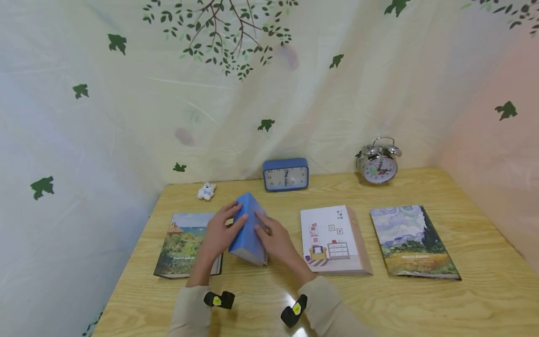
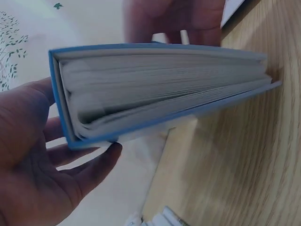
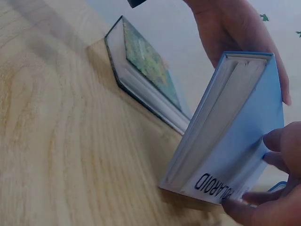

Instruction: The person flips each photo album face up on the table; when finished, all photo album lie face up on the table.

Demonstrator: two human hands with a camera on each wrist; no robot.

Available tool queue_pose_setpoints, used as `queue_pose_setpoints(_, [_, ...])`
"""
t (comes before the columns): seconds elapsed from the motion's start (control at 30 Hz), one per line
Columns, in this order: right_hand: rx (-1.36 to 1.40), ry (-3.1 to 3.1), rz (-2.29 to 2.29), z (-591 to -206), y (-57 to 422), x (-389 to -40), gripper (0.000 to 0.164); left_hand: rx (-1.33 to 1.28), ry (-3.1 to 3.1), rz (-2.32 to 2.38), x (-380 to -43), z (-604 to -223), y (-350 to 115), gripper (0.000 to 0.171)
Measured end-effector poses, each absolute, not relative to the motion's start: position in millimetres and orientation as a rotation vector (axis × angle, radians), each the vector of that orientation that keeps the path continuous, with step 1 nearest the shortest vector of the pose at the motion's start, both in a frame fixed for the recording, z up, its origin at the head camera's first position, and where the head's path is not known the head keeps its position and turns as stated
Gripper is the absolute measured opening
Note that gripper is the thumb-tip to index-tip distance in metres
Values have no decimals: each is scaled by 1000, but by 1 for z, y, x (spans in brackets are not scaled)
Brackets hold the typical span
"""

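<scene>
A thick blue photo album (image 1: 248,229) stands tilted on the table, spine up, its page ends facing me; black "POLAROID" lettering shows low on its right cover. My left hand (image 1: 223,229) grips it from the left, fingers along the cover and thumb over by the spine. From the right, my right hand (image 1: 275,241) holds the other cover with bent fingers. In the left wrist view, the album (image 2: 164,89) shows its loosely stacked pages between the covers. The right wrist view has the right fingers (image 3: 282,146) on the album's blue cover (image 3: 249,136).
A landscape-covered album (image 1: 183,243) lies left, partly behind my left arm. To the right lie a white illustrated album (image 1: 324,238) and a painted-cover album (image 1: 414,241). Along the back stand a small white bear (image 1: 207,191), a blue clock (image 1: 286,175) and a silver alarm clock (image 1: 379,164).
</scene>
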State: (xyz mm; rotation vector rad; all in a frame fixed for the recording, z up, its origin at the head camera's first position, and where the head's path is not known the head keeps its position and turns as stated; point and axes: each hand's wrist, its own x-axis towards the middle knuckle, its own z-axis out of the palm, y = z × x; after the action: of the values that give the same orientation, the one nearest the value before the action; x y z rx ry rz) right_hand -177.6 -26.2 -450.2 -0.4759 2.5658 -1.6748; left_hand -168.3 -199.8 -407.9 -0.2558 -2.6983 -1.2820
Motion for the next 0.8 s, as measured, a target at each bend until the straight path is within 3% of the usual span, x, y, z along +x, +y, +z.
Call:
queue_pose_setpoints(0.3, [-370,2557,-1510,-467,-30,-178,59,1,-2872,-1297,-161,-411,-217,48])
queue_pose_setpoints(0.8, [-365,2731,-1298,-481,-33,-180,62,223,-2864,-1439,-172,-450,-221,43])
